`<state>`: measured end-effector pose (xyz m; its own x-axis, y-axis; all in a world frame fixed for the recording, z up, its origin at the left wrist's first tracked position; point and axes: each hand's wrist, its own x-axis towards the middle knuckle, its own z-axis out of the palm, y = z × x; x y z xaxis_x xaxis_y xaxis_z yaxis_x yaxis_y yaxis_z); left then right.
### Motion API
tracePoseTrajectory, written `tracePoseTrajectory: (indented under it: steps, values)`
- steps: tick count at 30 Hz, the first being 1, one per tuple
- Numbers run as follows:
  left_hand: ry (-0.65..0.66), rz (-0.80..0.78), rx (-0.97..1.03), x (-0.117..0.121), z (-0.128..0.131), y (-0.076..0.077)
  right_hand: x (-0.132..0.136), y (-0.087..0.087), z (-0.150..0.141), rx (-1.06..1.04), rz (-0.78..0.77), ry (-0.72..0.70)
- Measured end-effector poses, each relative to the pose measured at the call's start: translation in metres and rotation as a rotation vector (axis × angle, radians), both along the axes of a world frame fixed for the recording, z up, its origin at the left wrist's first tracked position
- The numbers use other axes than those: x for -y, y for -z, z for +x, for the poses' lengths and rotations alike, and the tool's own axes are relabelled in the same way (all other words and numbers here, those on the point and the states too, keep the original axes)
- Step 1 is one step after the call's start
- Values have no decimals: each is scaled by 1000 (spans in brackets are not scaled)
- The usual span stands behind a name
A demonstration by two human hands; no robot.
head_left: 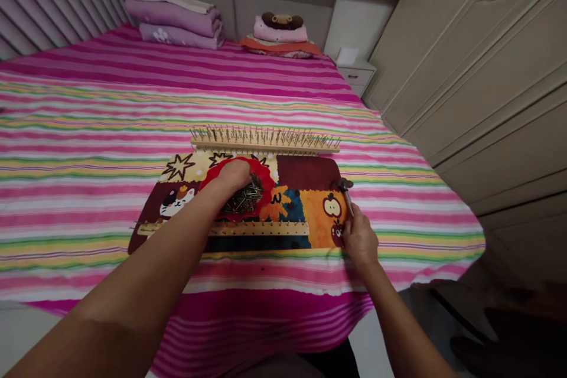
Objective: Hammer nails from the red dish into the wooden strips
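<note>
My left hand [235, 176] reaches down into a red scalloped bowl [266, 180] and hides part of it. Its fingers are out of sight on the far side. Loose nails [248, 196] fill the bowl. At the mat's right edge, my right hand [361, 237] is closed around a hammer [348, 199], whose dark head points away from me. In front of the bowl lies a narrow wooden strip [266, 228] with a row of nails in it, partly covered by my left forearm. Beyond the bowl, another wooden strip [266, 145] bristles with upright nails.
The patterned mat [305, 172] lies on a bed with a striped bedspread [420, 207]. Folded purple quilts [181, 20] and a small pile of bedding [280, 32] sit at the headboard. A wardrobe [478, 71] and a nightstand [357, 75] stand to the right.
</note>
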<state>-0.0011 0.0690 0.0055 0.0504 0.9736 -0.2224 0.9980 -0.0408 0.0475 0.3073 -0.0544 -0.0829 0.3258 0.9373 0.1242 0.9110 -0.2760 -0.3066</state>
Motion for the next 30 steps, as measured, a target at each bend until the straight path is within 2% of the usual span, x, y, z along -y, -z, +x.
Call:
tracePoseTrajectory:
  steps: [3, 6, 8, 11, 17, 21, 24, 30]
  values:
    - [-139, 136, 236, 13, -17, -11, 0, 0, -1, 14, -5, 5]
    - [-347, 235, 724, 37, -37, -24, 0, 1, 0, 28, 10, -7]
    - [-475, 233, 1040, 58, -46, -30, 0, 2, 0, 37, 8, -12]
    - [-603, 181, 1303, 91, -52, -28, 1, 1, -1, 51, -5, -11]
    - [-673, 113, 1532, 156, -47, -2, 3, -4, -6, 60, -25, -12]
    - [-674, 43, 1576, 186, -34, 17, 4, -7, -8, 73, -47, 1]
    - [-685, 36, 1587, 195, -24, 25, 4, -7, -8, 96, -36, -4]
    - [-696, 15, 1591, 197, -15, 26, 5, -8, -9, 106, -63, -8]
